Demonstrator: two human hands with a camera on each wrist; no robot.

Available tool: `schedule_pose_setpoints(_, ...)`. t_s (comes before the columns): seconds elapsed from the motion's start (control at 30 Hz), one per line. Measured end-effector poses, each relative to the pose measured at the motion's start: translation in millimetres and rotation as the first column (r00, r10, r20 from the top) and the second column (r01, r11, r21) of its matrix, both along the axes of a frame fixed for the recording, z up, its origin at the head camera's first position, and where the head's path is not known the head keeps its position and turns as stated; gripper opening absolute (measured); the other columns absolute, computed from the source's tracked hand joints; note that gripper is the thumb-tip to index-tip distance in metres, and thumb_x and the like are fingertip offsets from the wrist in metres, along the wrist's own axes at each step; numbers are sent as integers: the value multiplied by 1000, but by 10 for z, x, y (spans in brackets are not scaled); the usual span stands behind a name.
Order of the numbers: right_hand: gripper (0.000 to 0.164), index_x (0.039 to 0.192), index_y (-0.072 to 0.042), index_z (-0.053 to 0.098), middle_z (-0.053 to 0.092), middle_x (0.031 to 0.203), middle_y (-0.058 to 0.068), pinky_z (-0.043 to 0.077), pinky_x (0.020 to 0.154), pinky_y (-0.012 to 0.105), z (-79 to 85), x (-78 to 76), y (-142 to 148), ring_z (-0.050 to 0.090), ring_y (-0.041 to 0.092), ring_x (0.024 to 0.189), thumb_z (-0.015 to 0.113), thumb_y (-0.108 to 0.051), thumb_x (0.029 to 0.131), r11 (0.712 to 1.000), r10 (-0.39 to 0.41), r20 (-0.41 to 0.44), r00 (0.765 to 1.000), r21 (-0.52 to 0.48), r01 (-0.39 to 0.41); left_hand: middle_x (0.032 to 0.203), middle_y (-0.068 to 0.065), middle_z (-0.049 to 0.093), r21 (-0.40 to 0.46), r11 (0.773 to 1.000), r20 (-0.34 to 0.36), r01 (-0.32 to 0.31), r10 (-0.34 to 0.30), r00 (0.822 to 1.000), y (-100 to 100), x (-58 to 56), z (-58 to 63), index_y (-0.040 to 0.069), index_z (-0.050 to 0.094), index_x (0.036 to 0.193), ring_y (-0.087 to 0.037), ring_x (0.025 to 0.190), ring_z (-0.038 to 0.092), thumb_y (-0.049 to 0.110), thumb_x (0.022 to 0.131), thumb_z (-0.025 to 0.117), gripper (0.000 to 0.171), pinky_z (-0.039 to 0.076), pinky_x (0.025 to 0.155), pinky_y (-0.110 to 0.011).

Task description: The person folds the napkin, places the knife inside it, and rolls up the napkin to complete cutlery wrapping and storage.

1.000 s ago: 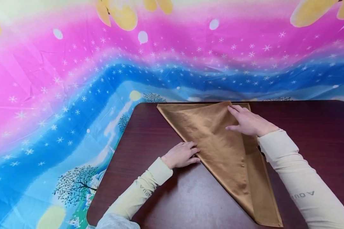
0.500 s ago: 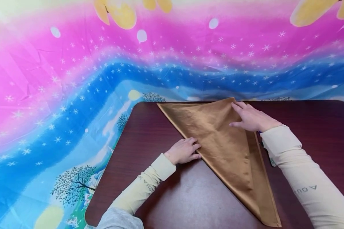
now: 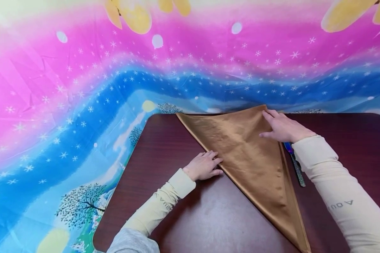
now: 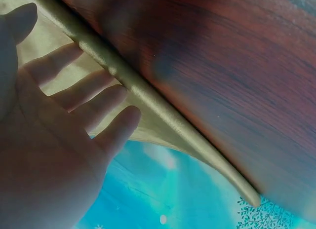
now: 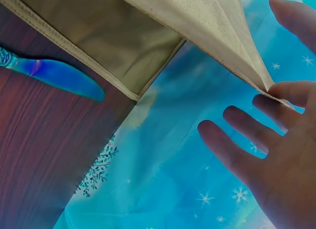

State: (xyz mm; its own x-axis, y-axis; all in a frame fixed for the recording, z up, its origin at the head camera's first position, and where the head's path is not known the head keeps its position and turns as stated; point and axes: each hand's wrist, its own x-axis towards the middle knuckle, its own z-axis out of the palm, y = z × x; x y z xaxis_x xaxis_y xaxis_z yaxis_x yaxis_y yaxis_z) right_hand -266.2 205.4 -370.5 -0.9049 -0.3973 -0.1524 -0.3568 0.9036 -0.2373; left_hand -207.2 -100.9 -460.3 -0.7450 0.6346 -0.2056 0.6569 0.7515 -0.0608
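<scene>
A golden-brown satin napkin (image 3: 240,151) lies folded across into a triangle, its crease running diagonally down to the right. My left hand (image 3: 204,165) rests on that crease near its middle, with fingers extended, as the left wrist view also shows. At the far right, my right hand (image 3: 285,127) holds the upper layer's corner raised. In the right wrist view the corner is caught between the index and middle fingers (image 5: 289,93), while the other fingers are spread. Beneath it shows the hemmed corner of the lower layer (image 5: 123,73).
A table knife (image 3: 299,175) with a blue-violet blade lies just right of the napkin, near the right sleeve. The dark wood table (image 3: 136,165) ends at a far edge close to the napkin. Behind hangs a printed backdrop (image 3: 177,63) with snowflakes.
My right hand has moved right and slightly up with the napkin's corner, so the upper layer covers more of the lower one. More of the knife shows. The left hand has barely shifted.
</scene>
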Motion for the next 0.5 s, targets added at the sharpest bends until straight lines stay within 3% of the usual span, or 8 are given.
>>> schedule_pose_setpoints(0.5,97,152,5,12,9,156,30,25,103,71,26,-88,145,16,59,136,56,-56,91,1000,-16,10,1000,9,16,152,-7,40,0,1000,17,1,-1,1000,50,-46,-45,22,45,145,-21,142,35,56,97,44,59,33,113,-43)
